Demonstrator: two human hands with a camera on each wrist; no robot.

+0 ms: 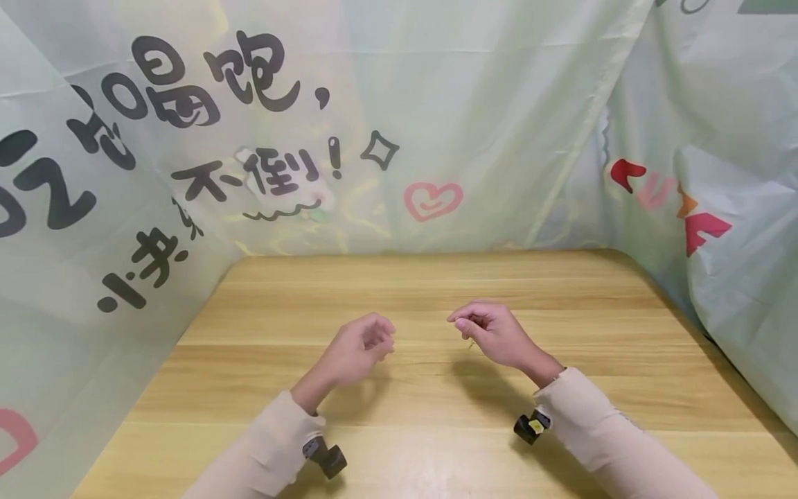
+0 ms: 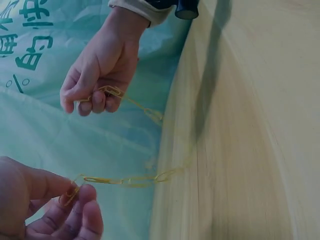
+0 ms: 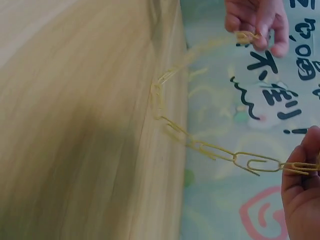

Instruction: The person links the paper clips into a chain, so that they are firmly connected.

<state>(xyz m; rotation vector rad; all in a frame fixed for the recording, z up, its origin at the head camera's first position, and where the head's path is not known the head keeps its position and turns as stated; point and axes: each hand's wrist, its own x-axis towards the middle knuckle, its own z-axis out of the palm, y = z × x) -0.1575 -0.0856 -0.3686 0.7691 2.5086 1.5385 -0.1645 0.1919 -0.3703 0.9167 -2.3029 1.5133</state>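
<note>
A chain of linked yellow paper clips (image 3: pixel 215 150) hangs in a sagging curve between my two hands, above the table. Thumb and fingertips of my left hand (image 1: pixel 358 351) pinch a clip at one end; the left wrist view shows that end of the chain (image 2: pixel 102 180) close up. My right hand (image 1: pixel 497 335) pinches the other end, with thumb and fingers curled. In the head view the chain is almost lost against the wood. Parts of it are blurred in both wrist views.
Beneath the hands lies a wood-grain table (image 1: pixel 411 409). Pale green printed sheets (image 1: pixel 499 118) with dark lettering and a pink heart (image 1: pixel 433 202) hang behind it and along both sides. Each wrist carries a small black camera (image 1: pixel 325 458).
</note>
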